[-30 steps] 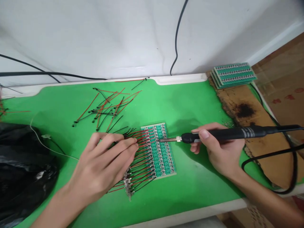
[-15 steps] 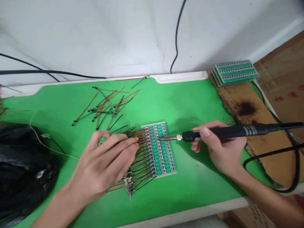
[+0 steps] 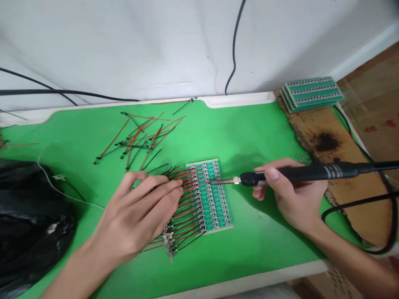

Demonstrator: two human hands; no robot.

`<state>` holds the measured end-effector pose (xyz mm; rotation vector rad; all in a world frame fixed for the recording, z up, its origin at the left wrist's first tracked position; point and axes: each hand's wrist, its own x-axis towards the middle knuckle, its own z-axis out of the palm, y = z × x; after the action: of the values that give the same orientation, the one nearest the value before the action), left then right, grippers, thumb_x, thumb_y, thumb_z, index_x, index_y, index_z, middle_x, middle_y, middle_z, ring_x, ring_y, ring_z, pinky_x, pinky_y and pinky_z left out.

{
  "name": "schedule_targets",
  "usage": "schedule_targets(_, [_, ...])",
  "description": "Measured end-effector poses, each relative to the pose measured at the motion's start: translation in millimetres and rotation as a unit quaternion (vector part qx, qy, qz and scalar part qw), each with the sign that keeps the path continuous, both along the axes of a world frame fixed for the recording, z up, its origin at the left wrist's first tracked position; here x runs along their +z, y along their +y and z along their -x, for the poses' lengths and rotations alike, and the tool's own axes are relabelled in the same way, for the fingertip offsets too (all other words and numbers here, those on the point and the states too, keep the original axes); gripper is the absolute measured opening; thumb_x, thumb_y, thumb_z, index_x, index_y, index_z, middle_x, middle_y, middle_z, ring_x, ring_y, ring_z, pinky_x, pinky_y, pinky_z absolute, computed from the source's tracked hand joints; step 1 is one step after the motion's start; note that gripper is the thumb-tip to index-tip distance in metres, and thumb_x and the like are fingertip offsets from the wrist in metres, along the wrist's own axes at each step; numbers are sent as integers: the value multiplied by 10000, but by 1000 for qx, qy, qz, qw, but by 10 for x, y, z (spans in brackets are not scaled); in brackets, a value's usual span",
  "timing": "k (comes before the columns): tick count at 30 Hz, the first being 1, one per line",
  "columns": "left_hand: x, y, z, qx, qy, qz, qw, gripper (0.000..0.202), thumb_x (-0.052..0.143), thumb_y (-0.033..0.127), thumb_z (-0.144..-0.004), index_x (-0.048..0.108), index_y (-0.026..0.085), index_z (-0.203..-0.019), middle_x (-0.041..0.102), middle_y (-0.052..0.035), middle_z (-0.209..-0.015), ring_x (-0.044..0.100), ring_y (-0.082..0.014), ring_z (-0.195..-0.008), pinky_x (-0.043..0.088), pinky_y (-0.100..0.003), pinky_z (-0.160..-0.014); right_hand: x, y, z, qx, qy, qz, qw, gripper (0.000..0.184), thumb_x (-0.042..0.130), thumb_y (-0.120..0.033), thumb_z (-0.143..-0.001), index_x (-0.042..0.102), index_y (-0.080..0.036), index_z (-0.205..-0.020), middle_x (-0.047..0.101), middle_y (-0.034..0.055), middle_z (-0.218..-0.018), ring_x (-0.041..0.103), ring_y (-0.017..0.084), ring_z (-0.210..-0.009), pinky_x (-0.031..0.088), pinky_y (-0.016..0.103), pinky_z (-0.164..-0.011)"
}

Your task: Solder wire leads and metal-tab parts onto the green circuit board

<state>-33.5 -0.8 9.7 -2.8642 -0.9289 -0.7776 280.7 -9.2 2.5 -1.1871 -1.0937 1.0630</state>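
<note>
The left hand lies palm down, fingers drawn together over red and black wires; whether it pinches any cannot be told. The right hand grips a soldering iron like a pen. The iron's long axis runs nearly level across the view, tip pointing left at the middle of the circuit board, cord end right; tip contact cannot be confirmed. The board lies flat on the green tabletop between the hands, long axis running away from the person, far end leaning slightly left. The wires extend leftward from its left side. Beyond are loose wires, a black bag at left, and stacked boards on a scorched brown slab at right.
</note>
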Motion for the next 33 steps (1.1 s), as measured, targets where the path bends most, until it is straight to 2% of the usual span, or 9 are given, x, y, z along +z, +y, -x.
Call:
schedule_targets(15, [1, 24, 1, 1, -16, 27, 1000, 216, 776, 60, -1009, 738, 130, -1210, 866, -83, -1185, 786, -243, -1074, 566, -431, -907, 13, 8, -4, -5, -15, 1, 1000, 271, 940, -450, -962, 845, -220, -856, 758, -3, -596, 707, 136, -432, 605, 207, -417])
schedule_targets(24, [7, 35, -16, 0, -15, 27, 1000, 197, 777, 61, -1012, 735, 120, -1196, 866, -86, -1177, 782, -244, -1059, 565, -426, -891, 29, 18, 10, -11, -23, 1, 1000, 321, 954, -490, -938, 833, -210, -835, 750, -3, -583, 695, 137, -420, 593, 212, -400])
schedule_targets(33, [-16, 18, 6, 0, -16, 26, 1000, 235, 786, 56, -1004, 733, 137, -1218, 868, -83, -1191, 796, -250, -1049, 591, -435, -868, 38, 6, 17, -17, -21, 12, 1000, 296, 947, -490, -941, 835, -234, -841, 750, -2, -589, 695, 153, -422, 603, 238, -392])
